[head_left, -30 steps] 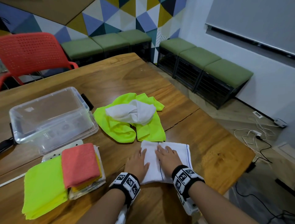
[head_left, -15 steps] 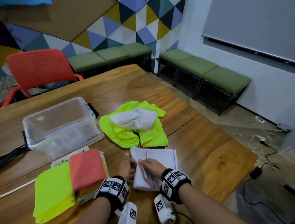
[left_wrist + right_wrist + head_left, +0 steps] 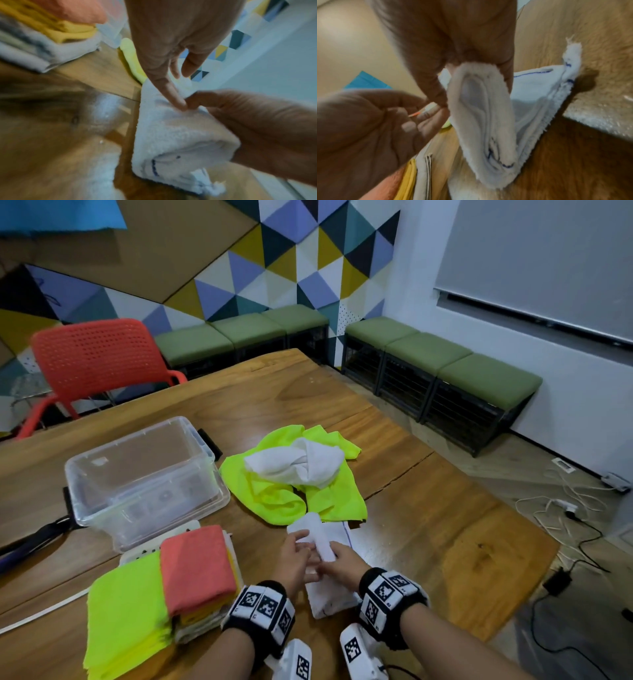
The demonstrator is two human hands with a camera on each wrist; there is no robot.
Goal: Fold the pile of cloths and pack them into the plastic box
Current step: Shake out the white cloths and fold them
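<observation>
The white cloth (image 3: 327, 546) with a thin blue line near its edge is partly folded; 1 flap is lifted off the table. Behind it lies a loose pile: a crumpled white cloth (image 3: 298, 465) on neon yellow cloths (image 3: 274, 494). The clear plastic box (image 3: 144, 477) stands open at the left. In front of it, folded cloths (image 3: 195, 568) are stacked, a coral one on top.

Left wrist view is all motion blur, so the table (image 3: 51, 128) grain smears out. Right hand (image 3: 342, 559) covers the middle of the white towel (image 3: 329, 601); folded stack (image 3: 419, 175) gets cropped at the bottom edge.
</observation>
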